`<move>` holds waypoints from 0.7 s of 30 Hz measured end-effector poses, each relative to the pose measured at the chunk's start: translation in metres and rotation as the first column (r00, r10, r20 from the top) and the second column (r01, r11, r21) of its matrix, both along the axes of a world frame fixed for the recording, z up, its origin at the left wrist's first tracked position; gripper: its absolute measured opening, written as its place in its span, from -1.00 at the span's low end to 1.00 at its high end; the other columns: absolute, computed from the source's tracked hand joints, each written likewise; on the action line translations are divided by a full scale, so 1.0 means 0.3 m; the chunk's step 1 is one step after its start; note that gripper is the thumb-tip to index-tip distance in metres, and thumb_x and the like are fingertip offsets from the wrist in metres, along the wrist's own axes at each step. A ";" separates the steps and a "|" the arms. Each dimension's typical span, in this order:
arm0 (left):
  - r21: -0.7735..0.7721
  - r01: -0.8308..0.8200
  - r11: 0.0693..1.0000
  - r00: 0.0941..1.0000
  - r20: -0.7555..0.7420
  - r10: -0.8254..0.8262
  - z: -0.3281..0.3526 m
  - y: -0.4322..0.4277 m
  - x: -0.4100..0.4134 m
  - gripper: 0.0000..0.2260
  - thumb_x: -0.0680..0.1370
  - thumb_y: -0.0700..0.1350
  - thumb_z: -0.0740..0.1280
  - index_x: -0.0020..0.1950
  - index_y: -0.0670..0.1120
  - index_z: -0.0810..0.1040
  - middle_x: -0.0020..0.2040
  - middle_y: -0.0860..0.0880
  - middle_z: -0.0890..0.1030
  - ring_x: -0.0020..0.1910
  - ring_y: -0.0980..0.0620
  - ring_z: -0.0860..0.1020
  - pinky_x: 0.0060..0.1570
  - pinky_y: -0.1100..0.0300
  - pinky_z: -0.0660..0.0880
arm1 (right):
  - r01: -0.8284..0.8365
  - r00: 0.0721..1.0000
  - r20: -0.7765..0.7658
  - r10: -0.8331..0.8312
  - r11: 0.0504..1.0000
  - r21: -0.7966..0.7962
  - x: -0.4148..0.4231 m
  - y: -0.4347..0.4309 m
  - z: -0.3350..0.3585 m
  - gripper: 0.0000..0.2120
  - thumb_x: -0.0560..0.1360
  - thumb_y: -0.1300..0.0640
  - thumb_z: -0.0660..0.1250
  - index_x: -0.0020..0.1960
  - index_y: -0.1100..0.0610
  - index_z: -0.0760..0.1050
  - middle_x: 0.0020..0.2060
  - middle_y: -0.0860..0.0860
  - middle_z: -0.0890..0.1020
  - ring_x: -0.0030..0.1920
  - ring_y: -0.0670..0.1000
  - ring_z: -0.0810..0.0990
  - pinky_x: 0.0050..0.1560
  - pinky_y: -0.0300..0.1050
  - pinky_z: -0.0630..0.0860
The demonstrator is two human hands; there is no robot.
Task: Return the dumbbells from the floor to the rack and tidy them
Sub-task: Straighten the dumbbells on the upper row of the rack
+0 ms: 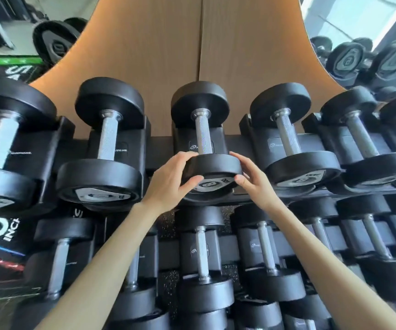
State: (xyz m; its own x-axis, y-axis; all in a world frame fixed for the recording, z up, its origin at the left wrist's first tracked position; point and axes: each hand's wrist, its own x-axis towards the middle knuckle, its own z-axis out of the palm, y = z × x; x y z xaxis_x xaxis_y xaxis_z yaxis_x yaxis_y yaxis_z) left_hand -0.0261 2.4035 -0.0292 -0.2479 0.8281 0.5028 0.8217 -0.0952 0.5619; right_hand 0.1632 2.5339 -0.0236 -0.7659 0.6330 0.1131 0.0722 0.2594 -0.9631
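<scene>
A black dumbbell [204, 129] with a knurled steel handle lies in the middle cradle of the rack's top tier [161, 144]. Both hands are on its near head [213, 166]. My left hand [170, 182] grips the head's left side, fingers over the rim and thumb on the end face. My right hand [251, 177] holds the right side in the same way. Other dumbbells sit in cradles to either side, such as the left neighbour [104, 148] and the right neighbour [292, 141].
A lower tier [170, 251] holds several more dumbbells, one [201, 256] directly under my hands. A wooden wall panel [199, 48] stands behind the rack, with mirrors on both sides of it. Speckled floor shows between the tiers.
</scene>
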 end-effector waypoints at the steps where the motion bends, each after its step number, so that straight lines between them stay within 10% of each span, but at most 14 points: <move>1: 0.012 0.015 1.000 0.998 -0.067 -0.014 0.031 0.024 0.017 -0.50 0.51 0.17 0.20 0.28 -0.15 0.44 0.20 -0.05 0.55 0.16 0.07 0.44 0.04 0.27 0.35 | 0.015 1.000 -0.019 -0.016 0.999 -0.042 -0.005 -0.006 -0.015 -0.27 0.34 -0.34 0.32 0.35 0.06 0.29 0.24 0.03 0.49 0.20 -0.11 0.49 0.18 -0.23 0.43; 4: 0.094 -0.010 0.995 0.965 -0.261 0.035 0.080 0.106 0.075 -0.54 0.48 0.23 0.26 0.16 -0.09 0.55 0.05 0.01 0.63 0.02 0.04 0.57 -0.13 0.17 0.48 | 0.042 0.996 -0.074 -0.053 0.989 -0.144 -0.011 -0.023 -0.080 -0.32 0.35 -0.37 0.29 0.32 0.00 0.33 0.20 0.12 0.51 0.17 0.09 0.49 0.23 0.08 0.41; 9: 0.309 -0.099 0.946 0.951 -0.250 0.182 0.030 0.124 0.075 -0.55 0.48 0.26 0.28 -0.01 -0.12 0.62 -0.10 0.00 0.66 -0.12 0.03 0.62 -0.20 0.22 0.49 | 0.078 0.996 -0.027 -0.080 0.993 -0.088 -0.016 -0.001 -0.096 -0.42 0.35 -0.25 0.35 0.23 0.06 0.37 0.09 -0.09 0.55 0.10 -0.20 0.52 0.11 -0.27 0.43; 17: 0.395 -0.162 0.904 0.979 0.181 0.096 -0.070 0.082 0.039 -0.51 0.52 0.29 0.17 0.07 -0.12 0.50 -0.09 -0.02 0.57 -0.10 0.09 0.52 -0.04 0.34 0.41 | 0.053 0.983 0.148 -0.112 0.933 0.356 -0.053 0.007 0.014 -0.37 0.34 -0.27 0.31 0.24 0.12 0.41 0.06 -0.04 0.52 0.06 0.04 0.52 0.10 0.09 0.50; 21: 0.476 -0.276 0.835 0.929 0.355 0.105 -0.124 0.086 0.047 -0.49 0.54 0.32 0.07 0.05 -0.12 0.44 -0.09 0.02 0.48 -0.04 0.36 0.44 0.00 0.44 0.35 | 0.044 0.952 0.217 -0.214 0.800 0.598 -0.074 -0.036 0.089 -0.35 0.35 -0.36 0.23 0.22 0.11 0.43 -0.05 -0.06 0.51 -0.08 -0.05 0.46 -0.05 -0.03 0.49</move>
State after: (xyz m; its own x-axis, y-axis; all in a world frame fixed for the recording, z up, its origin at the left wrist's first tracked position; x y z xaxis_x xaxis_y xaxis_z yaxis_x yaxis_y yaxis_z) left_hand -0.0120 2.4293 -0.0665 -0.5832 0.3935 0.7107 0.6511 -0.2968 0.6986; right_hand 0.1411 2.5232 0.0032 -0.7359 0.6070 0.3000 0.3705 0.7318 -0.5720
